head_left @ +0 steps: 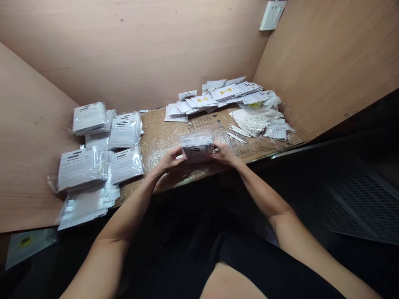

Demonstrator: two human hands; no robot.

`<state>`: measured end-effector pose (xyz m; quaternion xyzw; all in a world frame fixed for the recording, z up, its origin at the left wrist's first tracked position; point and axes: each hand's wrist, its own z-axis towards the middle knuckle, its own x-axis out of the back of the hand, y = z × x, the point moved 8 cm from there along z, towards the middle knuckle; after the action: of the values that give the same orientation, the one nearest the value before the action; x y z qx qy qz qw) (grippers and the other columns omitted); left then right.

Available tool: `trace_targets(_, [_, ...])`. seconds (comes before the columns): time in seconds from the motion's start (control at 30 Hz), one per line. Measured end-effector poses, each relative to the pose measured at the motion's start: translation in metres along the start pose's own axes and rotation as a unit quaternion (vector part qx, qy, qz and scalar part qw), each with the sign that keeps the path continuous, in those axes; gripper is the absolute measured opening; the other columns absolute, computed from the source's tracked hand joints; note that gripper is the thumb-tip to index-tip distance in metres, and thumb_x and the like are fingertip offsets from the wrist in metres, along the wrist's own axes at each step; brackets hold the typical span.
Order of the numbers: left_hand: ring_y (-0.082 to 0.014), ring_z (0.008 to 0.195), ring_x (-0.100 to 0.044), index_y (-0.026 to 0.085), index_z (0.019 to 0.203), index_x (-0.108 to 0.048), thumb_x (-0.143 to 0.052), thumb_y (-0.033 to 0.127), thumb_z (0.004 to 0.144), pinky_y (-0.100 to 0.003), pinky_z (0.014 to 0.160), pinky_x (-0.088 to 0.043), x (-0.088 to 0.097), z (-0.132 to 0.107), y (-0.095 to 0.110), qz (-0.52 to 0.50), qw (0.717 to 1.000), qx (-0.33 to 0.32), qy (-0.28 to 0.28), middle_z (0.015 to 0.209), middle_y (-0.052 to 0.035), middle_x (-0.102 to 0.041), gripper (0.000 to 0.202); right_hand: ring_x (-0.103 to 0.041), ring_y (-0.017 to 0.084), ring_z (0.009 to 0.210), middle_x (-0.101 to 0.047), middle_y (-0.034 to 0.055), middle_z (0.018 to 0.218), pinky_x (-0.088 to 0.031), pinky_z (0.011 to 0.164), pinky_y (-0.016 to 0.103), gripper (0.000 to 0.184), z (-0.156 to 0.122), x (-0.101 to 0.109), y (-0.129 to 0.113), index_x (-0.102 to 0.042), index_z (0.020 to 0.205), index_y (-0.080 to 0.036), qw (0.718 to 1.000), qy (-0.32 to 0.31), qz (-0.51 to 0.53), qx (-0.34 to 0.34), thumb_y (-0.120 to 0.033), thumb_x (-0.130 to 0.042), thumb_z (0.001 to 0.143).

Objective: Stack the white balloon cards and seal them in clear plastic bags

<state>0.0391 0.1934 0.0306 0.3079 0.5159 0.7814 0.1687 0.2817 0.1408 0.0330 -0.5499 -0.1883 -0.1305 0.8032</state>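
White card is making up the stack of cards (197,150) positioned at the near side of the desk (156,139). The stack is sitting between the left hand (172,160) and the right hand (225,154), with one printed face pointing toward the person and the card edges showing on top. Whether its lower edge is touching the desk cannot be told.

Finger state: the fingers of each hand are pinching the stack, the left at its left side edge and the right at its right side edge. The fingertips behind the stack are not showing.

Handling: the stack is probably offering little weight and fair stiffness as a block, while single cards are likely bending easily. Smooth faces are probably making it slippery, so inner cards may be sliding out under uneven pressure. The side edges are giving the best hold: level, opposed, with light and equal force. Hard squeezing is risking bowed cards or creased corners.

Surroundings: bagged packs (79,168) are lying at the left of the desk. A spread of loose cards (202,101) is occupying the back, and a heap of white sticks (254,123) is lying to the right, apart from the right hand.
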Motion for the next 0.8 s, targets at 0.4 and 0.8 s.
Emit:
trace_targets(0.4, [-0.0173,0.078,-0.065,0.019,0.109,-0.074,-0.085,0.053,0.091,-0.029,0.072,-0.054,0.012,0.006,0.014,0.013,0.999,-0.038,0.022,0.094,-0.0058,-0.072,0.041,-0.068,0.021,0.085,-0.075,0.0026,0.087,-0.056,0.082,0.032,0.046,0.004,0.008,-0.021,-0.073,0.088,-0.021,1.0,-0.003,-0.002,-0.009,-0.064,-0.089,0.081])
trace_targets(0.8, [-0.0243,0.08,-0.072,0.021,0.088,-0.076,-0.079,0.047,0.086,-0.037,0.079,-0.06,-0.006,0.001,-0.042,0.057,0.998,0.027,-0.011,0.09,-0.0072,-0.079,0.026,-0.065,0.022,0.076,-0.075,0.0048,0.083,-0.054,0.078,0.037,0.036,-0.033,-0.021,0.016,-0.073,0.088,-0.023,0.997,0.026,-0.049,-0.054,-0.058,-0.077,0.092])
